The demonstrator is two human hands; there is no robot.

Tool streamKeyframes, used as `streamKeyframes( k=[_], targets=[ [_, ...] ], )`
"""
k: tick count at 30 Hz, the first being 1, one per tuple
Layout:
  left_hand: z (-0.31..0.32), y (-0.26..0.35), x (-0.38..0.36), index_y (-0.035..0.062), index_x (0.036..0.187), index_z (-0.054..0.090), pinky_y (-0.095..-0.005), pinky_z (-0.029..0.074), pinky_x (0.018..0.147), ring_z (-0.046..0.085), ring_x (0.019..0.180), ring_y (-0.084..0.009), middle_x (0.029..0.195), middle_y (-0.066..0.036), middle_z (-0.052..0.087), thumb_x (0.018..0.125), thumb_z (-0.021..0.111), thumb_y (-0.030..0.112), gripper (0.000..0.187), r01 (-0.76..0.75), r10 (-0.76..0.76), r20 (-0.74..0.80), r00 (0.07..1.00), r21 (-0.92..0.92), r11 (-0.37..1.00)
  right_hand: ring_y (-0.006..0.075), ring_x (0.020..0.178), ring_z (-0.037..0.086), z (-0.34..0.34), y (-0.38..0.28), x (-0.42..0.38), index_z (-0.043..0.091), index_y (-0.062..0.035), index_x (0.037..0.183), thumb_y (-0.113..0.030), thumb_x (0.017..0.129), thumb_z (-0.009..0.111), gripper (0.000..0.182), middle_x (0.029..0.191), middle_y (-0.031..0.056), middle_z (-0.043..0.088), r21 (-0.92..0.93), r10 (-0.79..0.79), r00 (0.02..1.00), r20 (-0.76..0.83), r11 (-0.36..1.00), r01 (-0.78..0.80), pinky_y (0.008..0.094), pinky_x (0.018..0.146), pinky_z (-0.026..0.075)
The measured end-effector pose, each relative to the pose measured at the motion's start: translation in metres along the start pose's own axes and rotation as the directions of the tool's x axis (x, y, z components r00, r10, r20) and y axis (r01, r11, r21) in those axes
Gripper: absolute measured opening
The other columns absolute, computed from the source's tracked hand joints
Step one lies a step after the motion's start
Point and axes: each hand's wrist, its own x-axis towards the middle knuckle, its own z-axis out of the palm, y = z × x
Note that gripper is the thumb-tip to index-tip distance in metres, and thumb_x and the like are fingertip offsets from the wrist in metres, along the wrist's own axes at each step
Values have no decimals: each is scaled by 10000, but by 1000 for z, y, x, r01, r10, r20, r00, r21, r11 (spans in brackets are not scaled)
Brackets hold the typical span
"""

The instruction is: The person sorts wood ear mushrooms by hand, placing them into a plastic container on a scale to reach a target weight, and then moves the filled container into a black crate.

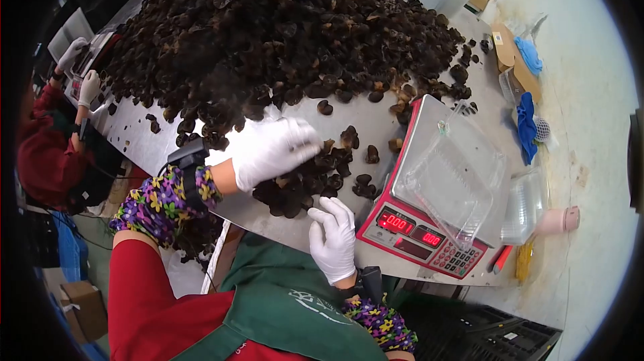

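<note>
At the far left of the frame, I see another person's white-gloved hands busy at their own scale. In the middle, the left hand lies spread flat on a small heap of dark dried mushrooms, likely raking them close. The right hand, fingers loosely curled, holds nothing beside it. Right of that, a clear plastic box sits open on the red scale, ready for filling; it reads zeros.

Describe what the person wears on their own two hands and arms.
Both the left hand and right hand wear white gloves. Each forearm has a colourful floral sleeve cover over red sleeves, and each wrist carries a black strapped device.
</note>
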Motion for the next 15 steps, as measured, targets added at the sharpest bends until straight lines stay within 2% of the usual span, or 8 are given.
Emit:
streamKeyframes(
  k=[2,4,6,9,11,12,14,15],
  targets=[
    [11,-35,7,94,994,702,-382,540,762,664,863,-297,893,-93,666,893,694,122,105,5,-6,-141,990,-9,1000,380,1194,543,0,-1,0,677,-44,1085,-4,819,650,271,1249,155,603,13,0,1000,-3,1000,0,475,1017,443],
    [16,-45,18,103,1033,700,-390,535,793,658,900,-303,930,-96,664,895,685,129,141,45,-49,-139,989,-32,998,380,1193,544,1,0,0,677,-45,1084,-4,818,649,270,1255,154,602,9,6,1000,-3,1000,-6,477,1019,442],
    [25,-46,33,117,1076,694,-395,533,818,650,944,-307,996,-96,661,888,688,144,190,1,2,-124,992,25,1000,380,1192,545,1,0,-1,678,-46,1082,-4,818,649,269,1261,152,602,4,9,1000,-1,1000,-9,479,1021,440],
    [40,-26,59,68,1207,647,-453,515,903,624,1039,-363,1151,-157,647,847,731,258,416,-133,132,29,991,60,989,378,1191,547,1,-1,0,672,-50,1092,-4,817,647,280,1260,151,604,-21,1,1000,8,1000,-1,478,1020,441],
    [65,-21,63,103,1361,575,-478,492,993,560,1214,-412,1353,-220,555,843,738,371,605,-197,193,57,980,81,977,382,1188,545,1,-1,0,665,-55,1104,-4,815,645,293,1252,154,599,-27,3,1000,-5,1000,-3,483,1019,442],
    [68,-14,66,134,1408,538,-489,485,1015,513,1281,-428,1400,-231,520,846,734,413,657,-210,199,162,966,53,976,382,1188,545,2,-1,0,665,-55,1104,-4,815,645,293,1252,154,599,-23,-9,1000,3,1000,9,483,1019,442],
    [86,-8,62,139,1359,586,-511,484,1010,518,1275,-426,1399,-224,531,845,732,428,607,-324,306,229,924,44,945,389,1188,539,3,1,-2,659,-56,1110,-5,814,646,300,1242,160,591,-42,-13,1000,-9,999,13,486,1016,440],
    [84,0,56,136,1327,611,-519,485,1004,520,1272,-427,1394,-223,536,845,730,431,578,-327,307,306,901,15,945,391,1187,535,4,2,-3,660,-54,1106,-5,813,647,298,1229,166,586,-45,-20,1000,-10,999,20,487,1015,440]
  ],
)
